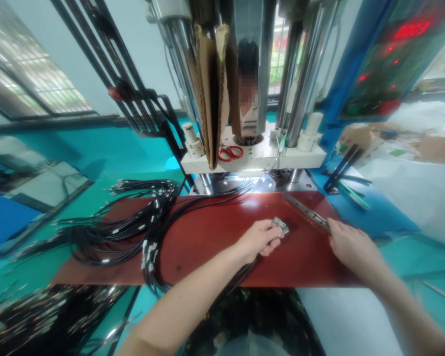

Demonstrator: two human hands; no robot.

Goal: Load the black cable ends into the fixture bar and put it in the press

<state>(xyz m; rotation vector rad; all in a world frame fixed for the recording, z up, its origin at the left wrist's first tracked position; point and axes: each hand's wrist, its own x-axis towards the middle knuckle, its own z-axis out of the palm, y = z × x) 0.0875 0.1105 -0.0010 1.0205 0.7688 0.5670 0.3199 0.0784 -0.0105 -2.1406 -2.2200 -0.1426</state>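
Observation:
My left hand [257, 241] is closed over the red-brown board [215, 222], pinching a bunch of small silvery cable connectors [281, 226]. Black cables run down from beneath that hand toward the board's front edge. Farther right, my right hand [350, 244] grips the near end of a long metal bar [307, 211] that has small fittings along it. The bar slants away from me, its far end close to the press bed. My fingertips on the bar are partly hidden by the back of the hand.
A press with a white plate [259, 160] stands behind the board, with red-handled scissors [230, 153] on it. Bundled black cables [159, 198] lie on the left, more cables [52, 316] at lower left. A blue control box [389, 64] and dark-handled tools [343, 168] are on the right.

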